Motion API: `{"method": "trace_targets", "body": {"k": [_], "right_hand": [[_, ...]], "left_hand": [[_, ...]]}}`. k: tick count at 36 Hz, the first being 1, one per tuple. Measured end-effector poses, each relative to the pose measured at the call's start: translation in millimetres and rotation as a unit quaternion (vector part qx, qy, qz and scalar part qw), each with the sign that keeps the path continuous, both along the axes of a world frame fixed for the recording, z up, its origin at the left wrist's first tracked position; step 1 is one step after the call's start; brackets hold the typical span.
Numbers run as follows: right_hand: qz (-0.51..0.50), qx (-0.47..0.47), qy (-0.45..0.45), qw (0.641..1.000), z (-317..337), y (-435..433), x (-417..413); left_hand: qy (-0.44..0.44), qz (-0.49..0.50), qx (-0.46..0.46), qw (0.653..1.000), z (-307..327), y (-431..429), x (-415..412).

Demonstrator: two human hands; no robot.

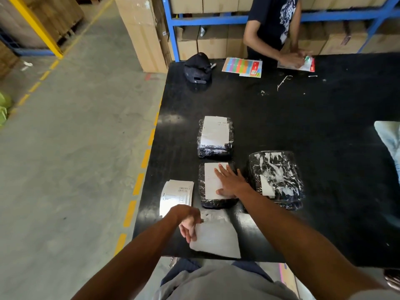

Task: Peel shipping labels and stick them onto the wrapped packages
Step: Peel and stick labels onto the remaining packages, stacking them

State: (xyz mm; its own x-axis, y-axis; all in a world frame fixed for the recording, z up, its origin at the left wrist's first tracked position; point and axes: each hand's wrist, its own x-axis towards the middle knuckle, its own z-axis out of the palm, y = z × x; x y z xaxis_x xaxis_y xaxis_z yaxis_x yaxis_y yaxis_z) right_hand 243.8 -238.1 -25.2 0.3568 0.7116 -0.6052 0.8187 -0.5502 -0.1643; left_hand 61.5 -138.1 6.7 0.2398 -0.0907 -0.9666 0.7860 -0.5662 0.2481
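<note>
while flat right hand [230,182] presses label [211,180] onto package [216,203] | left hand [189,224] pinches backing sheet [216,239]

Your R hand [230,182] lies flat, fingers spread, on the white label [210,180] atop the near pkg [216,203]. Your L hand [189,224] pinches the edge of a blank sheet [216,240] at the table's [324,126] near edge. A label stack [176,194] sits just left of that pkg. Behind it is a 2nd pkg [215,137] w/ a label on top; to the right, a bigger 3rd pkg [277,178] in crinkled film. Far side: black cap [198,69], striped sheet [242,67], and another person's hands [292,58] on a small packet.
</note>
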Motion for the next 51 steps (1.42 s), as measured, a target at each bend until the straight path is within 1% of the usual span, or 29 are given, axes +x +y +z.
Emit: {"method": "trace_targets", "body": {"k": [2,6,9,11,15,17,19,22,24,27,30,32,36,42,47,51], "right_hand": [[-0.006,0.004,0.006,1.0,2,1,-1],[-0.037,0.023,0.025,0.999,2,-2,-4],[-0.056,0.031,0.039,0.997,2,-4,-4],[-0.076,0.038,0.052,0.995,1,-4,-5],[-0.166,0.084,0.09,0.978,-2,-3,-9],[-0.223,0.113,0.095,0.964,-4,-1,-10],[-0.272,0.136,0.1,0.947,-7,-1,-12],[-0.338,0.147,0.122,0.922,-8,-3,-14],[-0.374,0.143,0.147,0.904,-7,-5,-13],[-0.407,0.131,0.178,0.887,-11,-8,-12],[-0.435,0.126,0.187,0.872,-12,-9,-9],[-0.442,0.123,0.187,0.869,-11,-6,-8],[-0.453,0.135,0.174,0.864,-3,-1,-9],[-0.447,0.141,0.143,0.872,18,5,-15],[-0.423,0.142,0.102,0.889,39,3,-12],[-0.402,0.168,0.075,0.897,58,3,-1]], "left_hand": [[-0.031,-0.008,0.021,0.999,3,0,1],[-0.108,0.021,0.093,0.99,5,-5,2],[-0.163,-0.001,0.145,0.976,2,-8,4],[-0.186,-0.023,0.177,0.966,-5,-8,4],[-0.199,-0.027,0.188,0.962,-10,-6,8],[-0.206,-0.007,0.187,0.961,-12,-2,15],[-0.231,0.028,0.194,0.953,-12,1,24],[-0.279,0.103,0.232,0.926,-9,6,38],[-0.294,0.157,0.252,0.909,-10,9,45],[-0.288,0.217,0.24,0.901,-19,15,50],[-0.27,0.267,0.192,0.905,-26,16,52],[-0.269,0.281,0.163,0.907,-28,16,54],[-0.288,0.274,0.141,0.907,-19,15,60],[-0.321,0.282,0.112,0.897,-9,32,53],[-0.332,0.286,0.109,0.893,-2,49,48],[-0.37,0.299,0.11,0.873,21,57,53]]}}
